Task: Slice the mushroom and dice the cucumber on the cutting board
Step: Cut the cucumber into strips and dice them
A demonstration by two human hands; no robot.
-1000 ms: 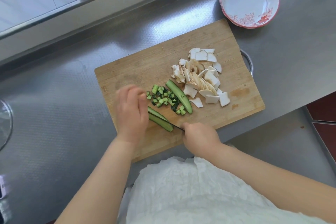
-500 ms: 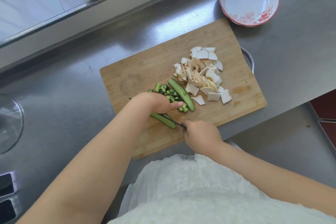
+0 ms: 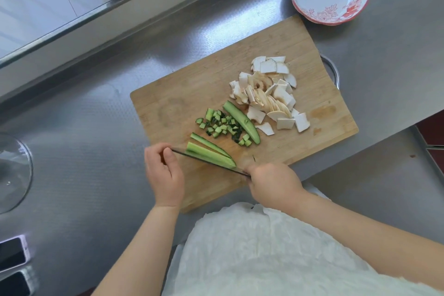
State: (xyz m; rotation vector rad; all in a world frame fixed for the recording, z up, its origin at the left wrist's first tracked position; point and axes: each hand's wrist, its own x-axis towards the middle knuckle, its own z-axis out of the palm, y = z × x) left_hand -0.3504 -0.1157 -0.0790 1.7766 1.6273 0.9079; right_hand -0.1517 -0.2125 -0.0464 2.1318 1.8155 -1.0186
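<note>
I see the wooden cutting board (image 3: 182, 101) lying askew. White mushroom slices (image 3: 269, 94) are heaped toward its right end; beside them lie green cucumber dice (image 3: 222, 126), one long cucumber spear (image 3: 241, 121) — and two more cucumber strips (image 3: 210, 151) near the front edge.

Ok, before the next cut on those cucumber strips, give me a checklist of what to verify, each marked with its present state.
1. Knife gripped: ok, the right hand holds the handle.
2. Blade placement: ok, it lies alongside the nearest of the cucumber strips on the cutting board.
3. Left hand clear of the edge: not ok, its fingertips touch the blade's tip.
4. Strips steadied: not ok, no hand holds them.
5. Room to cut: ok, the diced cucumber, cucumber half and mushroom slices lie beyond the strips.
6. Board stable on the counter: cannot tell.
</note>
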